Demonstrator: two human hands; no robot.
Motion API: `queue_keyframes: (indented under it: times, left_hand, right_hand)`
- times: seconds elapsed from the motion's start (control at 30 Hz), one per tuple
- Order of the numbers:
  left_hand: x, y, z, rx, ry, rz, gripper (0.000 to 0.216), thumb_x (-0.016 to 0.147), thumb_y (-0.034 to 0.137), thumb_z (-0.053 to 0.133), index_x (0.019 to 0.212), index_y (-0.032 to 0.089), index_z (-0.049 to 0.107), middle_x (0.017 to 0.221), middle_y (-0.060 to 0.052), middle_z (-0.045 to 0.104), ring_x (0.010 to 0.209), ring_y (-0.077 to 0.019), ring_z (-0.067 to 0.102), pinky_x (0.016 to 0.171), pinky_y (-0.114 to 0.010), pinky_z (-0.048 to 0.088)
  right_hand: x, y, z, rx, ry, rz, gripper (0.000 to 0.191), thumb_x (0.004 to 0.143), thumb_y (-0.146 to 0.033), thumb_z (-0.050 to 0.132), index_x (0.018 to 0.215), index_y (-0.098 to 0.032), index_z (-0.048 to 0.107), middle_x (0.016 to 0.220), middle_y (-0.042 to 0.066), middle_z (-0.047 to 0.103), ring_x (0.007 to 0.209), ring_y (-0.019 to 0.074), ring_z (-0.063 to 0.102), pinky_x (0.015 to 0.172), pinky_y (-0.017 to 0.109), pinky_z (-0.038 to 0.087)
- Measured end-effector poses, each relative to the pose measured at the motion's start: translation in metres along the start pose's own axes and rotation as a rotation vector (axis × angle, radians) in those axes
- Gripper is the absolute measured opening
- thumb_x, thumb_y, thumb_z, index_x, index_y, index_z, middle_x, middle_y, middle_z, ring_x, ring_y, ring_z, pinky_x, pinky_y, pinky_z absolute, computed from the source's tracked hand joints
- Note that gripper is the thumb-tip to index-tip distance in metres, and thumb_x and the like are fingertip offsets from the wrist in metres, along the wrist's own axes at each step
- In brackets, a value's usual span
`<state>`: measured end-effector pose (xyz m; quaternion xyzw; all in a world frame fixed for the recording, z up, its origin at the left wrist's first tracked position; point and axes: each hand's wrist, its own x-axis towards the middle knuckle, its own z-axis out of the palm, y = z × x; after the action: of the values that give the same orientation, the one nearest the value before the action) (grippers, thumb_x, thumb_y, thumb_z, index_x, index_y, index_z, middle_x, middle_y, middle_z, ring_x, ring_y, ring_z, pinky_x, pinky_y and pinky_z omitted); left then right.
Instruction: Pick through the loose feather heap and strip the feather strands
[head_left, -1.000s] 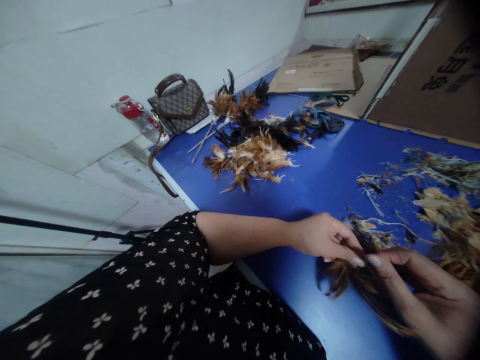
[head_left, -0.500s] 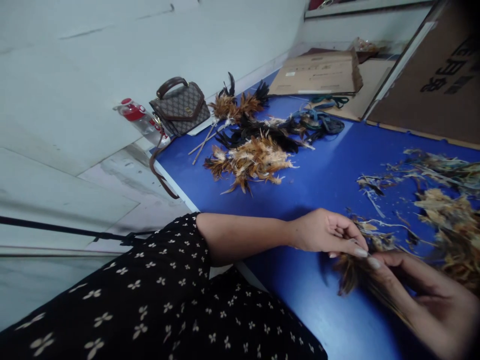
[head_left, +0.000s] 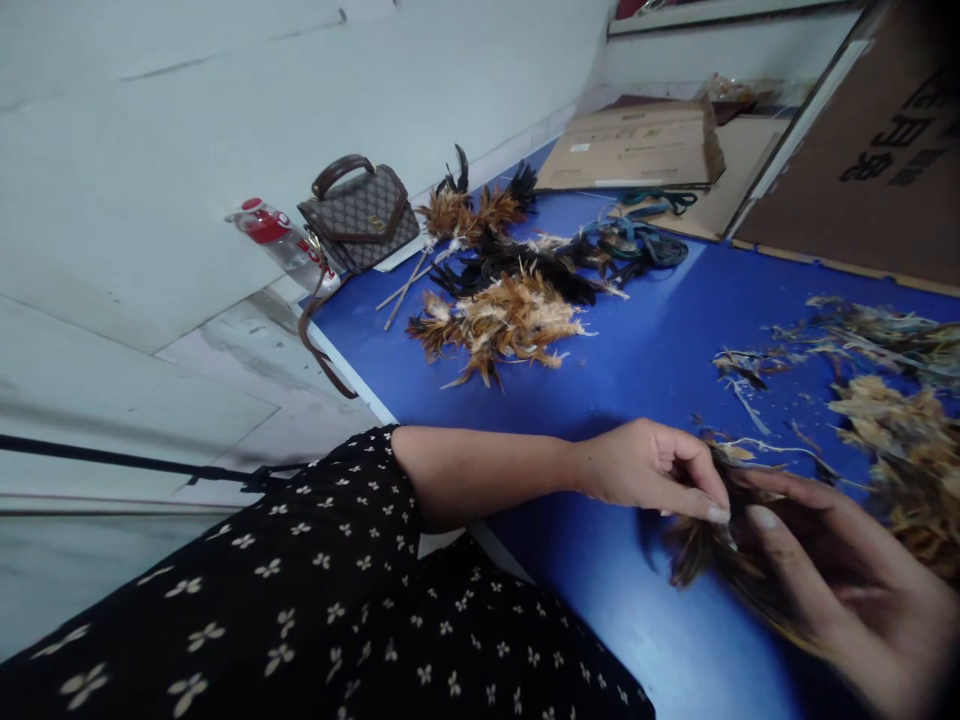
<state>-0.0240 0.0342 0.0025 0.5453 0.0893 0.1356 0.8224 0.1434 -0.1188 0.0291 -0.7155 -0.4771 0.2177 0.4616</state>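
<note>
Both hands are working one bundle of dark brown feathers (head_left: 705, 550) low over the blue desk (head_left: 645, 370). The left hand (head_left: 656, 470) pinches the top of the bundle between thumb and fingertips, and the right hand (head_left: 840, 580) grips it from the other side with its fingers curled around the feathers. Loose feather scraps (head_left: 892, 430) sit just beyond them. Further back there's a pile of feather dusters (head_left: 502, 290), plus a patterned handbag (head_left: 360, 212) and a water bottle (head_left: 277, 235) at the desk's far corner.
</note>
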Motion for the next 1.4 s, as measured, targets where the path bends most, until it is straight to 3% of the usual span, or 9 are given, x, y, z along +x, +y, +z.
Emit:
queue_keyframes:
  times: [0.1,0.27,0.47,0.53,0.77,0.93,1.13,1.3,1.4]
  left_hand:
    - [-0.001,0.006,0.002,-0.026,-0.037,0.008,0.032,0.070,0.031,0.095,0.085,0.013,0.073,0.090,-0.004,0.073,0.083,-0.0117,0.068,0.084,-0.032,0.055]
    - [-0.003,0.018,0.003,-0.008,-0.050,0.055,0.021,0.076,0.027,0.091,0.081,0.014,0.075,0.090,-0.004,0.074,0.090,-0.0122,0.070,0.100,-0.035,0.054]
    - [-0.004,0.016,0.001,-0.007,-0.133,0.135,0.023,0.082,0.030,0.088,0.087,0.014,0.072,0.092,-0.006,0.073,0.087,-0.0148,0.073,0.090,-0.037,0.060]
    - [-0.005,0.016,0.002,0.007,-0.124,0.165,0.026,0.083,0.034,0.087,0.088,0.014,0.071,0.096,-0.007,0.071,0.085,-0.0148,0.073,0.085,-0.035,0.061]
    - [-0.008,0.019,0.013,0.107,0.061,0.315,0.031,0.084,0.037,0.086,0.083,0.014,0.065,0.103,-0.008,0.066,0.077,-0.0118,0.074,0.082,-0.033,0.064]
    - [-0.008,0.010,0.020,0.158,0.246,0.358,0.034,0.082,0.038,0.087,0.081,0.015,0.062,0.101,-0.007,0.067,0.073,-0.0107,0.074,0.074,-0.029,0.064]
    - [-0.006,0.005,0.028,0.167,0.439,0.433,0.042,0.082,0.046,0.086,0.080,0.015,0.059,0.102,-0.006,0.067,0.065,-0.0075,0.071,0.062,-0.024,0.058]
    - [-0.001,0.003,0.029,0.082,0.447,0.396,0.050,0.081,0.059,0.084,0.084,0.015,0.060,0.099,-0.005,0.067,0.061,-0.0056,0.067,0.060,-0.024,0.057]
    - [0.000,0.001,0.026,0.114,0.416,0.421,0.048,0.079,0.056,0.087,0.083,0.015,0.062,0.099,-0.005,0.068,0.061,-0.0057,0.067,0.064,-0.026,0.058]
  right_hand:
    - [-0.001,0.018,0.001,0.049,-0.144,0.037,0.051,0.080,-0.057,0.080,0.126,-0.034,0.076,0.121,0.004,0.079,0.102,0.0244,0.079,0.087,0.024,0.064]
    - [-0.001,0.020,0.005,0.144,-0.076,0.146,0.048,0.074,-0.051,0.088,0.116,-0.030,0.077,0.110,0.005,0.080,0.094,0.0225,0.079,0.081,0.019,0.063]
    - [0.007,-0.001,0.004,0.231,-0.163,0.134,0.042,0.068,-0.052,0.091,0.098,-0.026,0.075,0.079,0.004,0.074,0.062,0.0182,0.072,0.059,0.021,0.062]
    - [0.007,0.000,0.004,0.223,-0.134,0.145,0.042,0.067,-0.051,0.092,0.095,-0.027,0.073,0.074,0.002,0.070,0.060,0.0190,0.070,0.057,0.023,0.063]
    - [-0.002,0.012,0.008,0.170,0.064,0.174,0.045,0.066,-0.049,0.093,0.100,-0.029,0.072,0.094,0.006,0.076,0.060,0.0180,0.069,0.036,0.017,0.047]
    - [-0.009,-0.002,0.018,0.191,0.118,0.110,0.039,0.074,-0.051,0.088,0.099,-0.029,0.068,0.103,0.008,0.079,0.077,0.0207,0.077,0.055,0.020,0.060]
    - [-0.012,-0.013,0.034,0.141,0.188,-0.046,0.032,0.082,-0.048,0.082,0.099,-0.026,0.066,0.107,0.008,0.077,0.088,0.0197,0.078,0.079,0.026,0.063]
    - [-0.008,-0.016,0.037,0.105,0.198,-0.012,0.044,0.079,-0.053,0.083,0.110,-0.025,0.071,0.097,0.008,0.078,0.076,0.0219,0.077,0.067,0.030,0.065]
    - [-0.007,-0.018,0.037,0.138,0.158,-0.023,0.059,0.076,-0.053,0.086,0.129,-0.030,0.073,0.102,0.007,0.079,0.079,0.0241,0.078,0.074,0.036,0.069]
